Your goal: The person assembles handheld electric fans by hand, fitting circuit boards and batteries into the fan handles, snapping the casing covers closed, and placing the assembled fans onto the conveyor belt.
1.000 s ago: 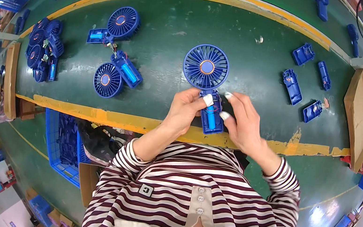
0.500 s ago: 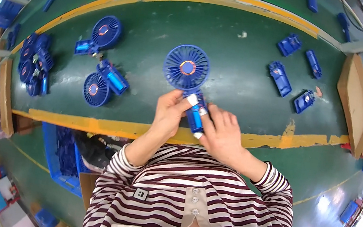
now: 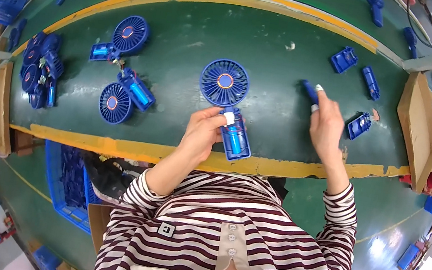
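My left hand [image 3: 200, 134] is closed round the neck of a blue handheld fan [image 3: 225, 82] in front of me. The handle of that fan lies uncovered, showing a bright blue battery [image 3: 234, 139] and thin wires inside. Off to the right, my right hand [image 3: 328, 125] pinches a blue handle cover [image 3: 309, 91] between white-tipped fingers, just over the green bench. Near it lie more blue handle covers: one at the back [image 3: 343, 60], a narrow one [image 3: 371, 83], and one closer to me [image 3: 359, 126].
Left of centre rest two more opened fans [image 3: 130, 35], [image 3: 115, 102]; a pile of fans [image 3: 40, 68] is farther left. Cardboard trays [image 3: 417, 133], [image 3: 1, 106] stand at both bench ends. A blue crate [image 3: 66, 182] is below the front edge. Across the yellow line [image 3: 237, 0] lie other fan parts.
My right hand has left the fan handle, moved right and picked up a handle cover from the group there. My left hand keeps the fan, its handle now uncovered to view.
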Demonstrator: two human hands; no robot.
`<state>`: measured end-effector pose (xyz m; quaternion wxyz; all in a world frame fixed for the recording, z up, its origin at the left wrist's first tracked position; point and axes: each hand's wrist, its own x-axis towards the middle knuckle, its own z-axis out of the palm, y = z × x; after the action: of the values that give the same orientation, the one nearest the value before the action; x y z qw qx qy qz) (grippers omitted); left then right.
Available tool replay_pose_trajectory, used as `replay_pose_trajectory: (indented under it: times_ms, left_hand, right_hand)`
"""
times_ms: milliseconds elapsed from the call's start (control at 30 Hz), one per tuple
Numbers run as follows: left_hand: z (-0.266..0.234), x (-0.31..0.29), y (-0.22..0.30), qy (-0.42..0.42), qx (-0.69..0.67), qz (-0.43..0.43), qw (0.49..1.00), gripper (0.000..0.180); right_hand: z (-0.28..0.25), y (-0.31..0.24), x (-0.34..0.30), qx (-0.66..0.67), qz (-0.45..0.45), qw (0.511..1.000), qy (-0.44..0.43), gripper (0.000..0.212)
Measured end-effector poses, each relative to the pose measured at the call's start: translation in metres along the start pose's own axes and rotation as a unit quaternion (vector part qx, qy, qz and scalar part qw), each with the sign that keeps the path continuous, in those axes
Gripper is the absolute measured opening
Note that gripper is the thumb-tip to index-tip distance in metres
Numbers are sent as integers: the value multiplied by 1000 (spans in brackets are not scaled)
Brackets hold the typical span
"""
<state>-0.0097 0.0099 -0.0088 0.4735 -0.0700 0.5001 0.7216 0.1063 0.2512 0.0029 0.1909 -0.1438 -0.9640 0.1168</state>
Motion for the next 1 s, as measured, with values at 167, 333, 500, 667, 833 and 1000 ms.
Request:
replay_pose_trajectory:
  times_ms: [167,333,500,667,833,1000]
  left_hand:
    - [-6,-2,-1,4,40,-19,999,25]
    - [-2,-6,1,5,40,-30,999,25]
    - [-3,-6,-3,-7,18,-31,999,24]
    - [-2,-5,-8,-17,-16,-34,999,25]
    - [-7,-6,-10,-30,-57,-29,998,35]
    - [-2,-10,-5,-21,-126,-19,992,40]
  right_hand:
    - [2,-41,2,199,-9,979,-30,47]
    - [-3,-32,-6,-92,3,993,-74,52]
    - [-2,-30,-9,-83,-19,994,-73,54]
    - [-1,-44,-9,-53,45,996,-59,53]
    - [-32,-97,-16,161,52,976,-139,53]
    - [-33,-128,-18,151,-21,973,-171,54]
